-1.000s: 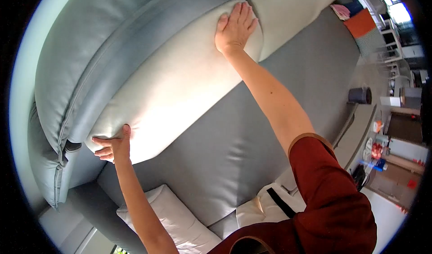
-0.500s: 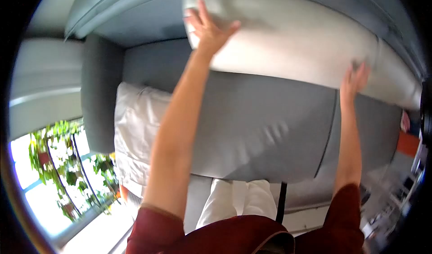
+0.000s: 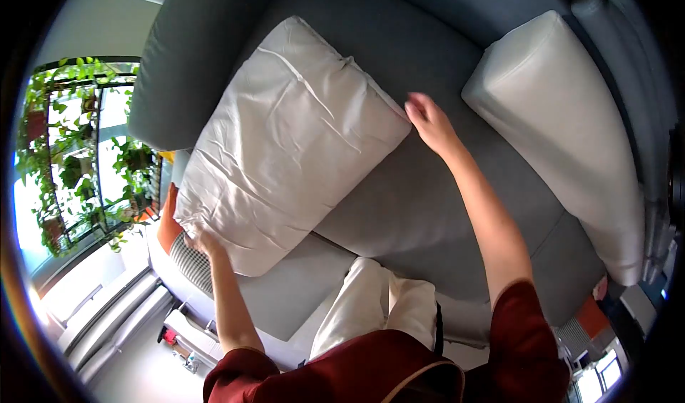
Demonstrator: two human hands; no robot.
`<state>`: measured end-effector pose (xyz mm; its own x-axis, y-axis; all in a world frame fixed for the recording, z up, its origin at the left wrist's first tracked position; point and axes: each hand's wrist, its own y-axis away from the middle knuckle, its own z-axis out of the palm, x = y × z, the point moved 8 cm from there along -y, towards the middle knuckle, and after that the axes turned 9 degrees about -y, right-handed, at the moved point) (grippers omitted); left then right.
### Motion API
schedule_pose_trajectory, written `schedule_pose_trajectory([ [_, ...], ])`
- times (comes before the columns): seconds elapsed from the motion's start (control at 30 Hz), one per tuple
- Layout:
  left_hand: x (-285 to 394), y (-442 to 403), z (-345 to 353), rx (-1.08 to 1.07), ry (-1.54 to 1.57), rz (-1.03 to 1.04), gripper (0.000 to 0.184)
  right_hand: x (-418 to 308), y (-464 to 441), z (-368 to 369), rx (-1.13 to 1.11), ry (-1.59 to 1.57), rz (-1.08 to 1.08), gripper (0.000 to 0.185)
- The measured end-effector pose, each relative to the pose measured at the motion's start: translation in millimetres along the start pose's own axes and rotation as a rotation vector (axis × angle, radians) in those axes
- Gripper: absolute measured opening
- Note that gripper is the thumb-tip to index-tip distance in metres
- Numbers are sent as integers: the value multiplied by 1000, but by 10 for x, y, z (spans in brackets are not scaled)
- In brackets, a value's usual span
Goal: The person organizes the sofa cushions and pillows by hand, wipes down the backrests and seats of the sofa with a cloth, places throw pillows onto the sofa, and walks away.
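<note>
A wrinkled white pillow (image 3: pixel 285 146) lies at a slant on the grey sofa seat (image 3: pixel 399 203). My left hand (image 3: pixel 205 240) is at the pillow's lower left corner, its fingers blurred and partly lost against the fabric. Just beside the pillow's right corner is my right hand (image 3: pixel 430 123), fingers curled toward the pillow and slightly blurred; whether it touches the corner or grips anything is unclear. Along the backrest at the right rests a long smooth white cushion (image 3: pixel 564 132), with neither hand on it.
A grey armrest (image 3: pixel 189 60) rises at the upper left, with a window and hanging plants (image 3: pixel 78 160) beyond it. Orange cushions (image 3: pixel 168 224) and a checked one (image 3: pixel 193 264) lie at the left sofa edge. Another orange cushion (image 3: pixel 592 317) is at the lower right.
The view has swung left along the sofa. Both my hands have left the long white cushion and moved to opposite corners of the wrinkled pillow.
</note>
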<state>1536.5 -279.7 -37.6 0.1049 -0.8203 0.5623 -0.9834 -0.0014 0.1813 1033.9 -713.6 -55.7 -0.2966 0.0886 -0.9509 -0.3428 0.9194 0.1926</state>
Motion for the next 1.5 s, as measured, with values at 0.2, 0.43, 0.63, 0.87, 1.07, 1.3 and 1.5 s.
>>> schedule_pose_trajectory([
  [0.2, -1114, -241, -225, -223, 302, -428, 76, -116, -499, 351, -196, -4, 308, 79],
  [0.43, -746, -53, -44, -448, 623, -295, 61, 77, -390, 745, -127, -293, 467, 64],
  [0.63, 295, 145, -42, -489, 706, -205, 53, 99, 519, -98, 259, -635, 566, 51],
  [0.87, 1659, -99, 583, -571, 1131, -36, 52, -712, 749, -1205, 428, -1025, 142, 47],
  [1.07, 2196, -36, 951, -735, 1230, -11, 51, -1262, 1239, -1372, 466, -991, 124, 47],
  [1.3, 2044, -17, 1067, -863, 932, -51, 52, -660, 1968, -1187, 692, -1019, 379, 47],
  [1.5, 1954, -470, 370, -873, 487, 74, 53, 95, 3126, -373, 823, -1225, 724, 47],
])
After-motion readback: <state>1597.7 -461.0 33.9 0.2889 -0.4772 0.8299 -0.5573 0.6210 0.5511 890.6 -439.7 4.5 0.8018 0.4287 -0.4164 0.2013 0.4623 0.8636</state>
